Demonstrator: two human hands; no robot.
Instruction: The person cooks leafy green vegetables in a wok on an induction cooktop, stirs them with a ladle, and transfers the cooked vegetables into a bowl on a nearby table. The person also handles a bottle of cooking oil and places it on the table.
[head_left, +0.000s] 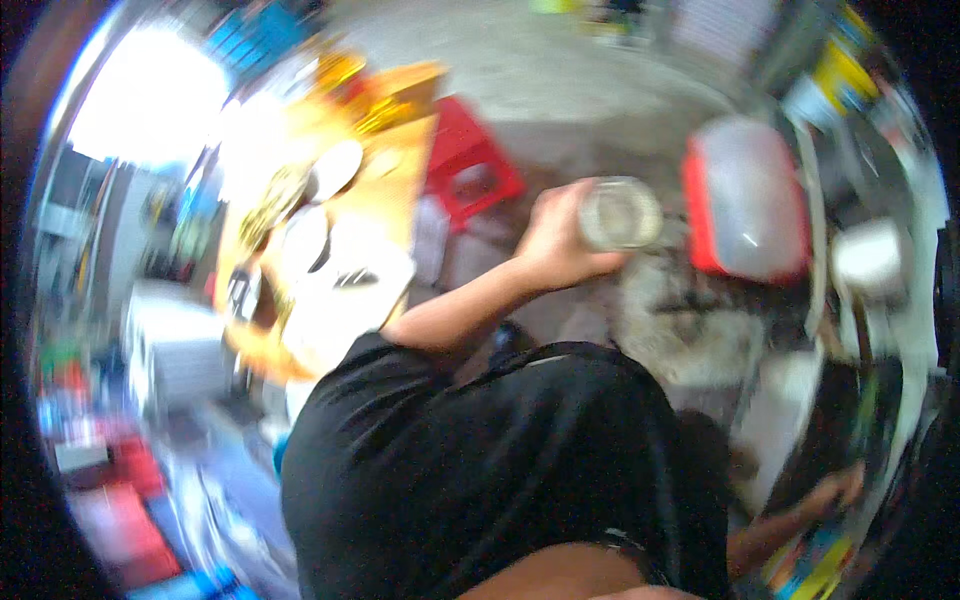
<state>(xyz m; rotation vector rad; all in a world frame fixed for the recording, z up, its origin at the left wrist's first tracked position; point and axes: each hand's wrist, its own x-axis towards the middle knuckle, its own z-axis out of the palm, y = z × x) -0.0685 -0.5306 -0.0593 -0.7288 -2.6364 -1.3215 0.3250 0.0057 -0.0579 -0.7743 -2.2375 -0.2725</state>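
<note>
My left hand (562,238) is stretched out in front of me, its fingers wrapped round the side of a clear glass or jar (622,215). The round rim faces up toward me; whether anything is inside cannot be made out. Down at the lower right, beside my body, my right hand (838,490) hangs near a dark gap and a yellow-and-blue patterned item (818,560). Blur smears its fingers, and nothing can be seen in it.
A wooden table (402,185) with plates and a white board stands on the left. Behind it is a red plastic stool (472,165). To the right of the glass lies a red box with a translucent lid (750,200), beside a pale ledge and a white container (870,258).
</note>
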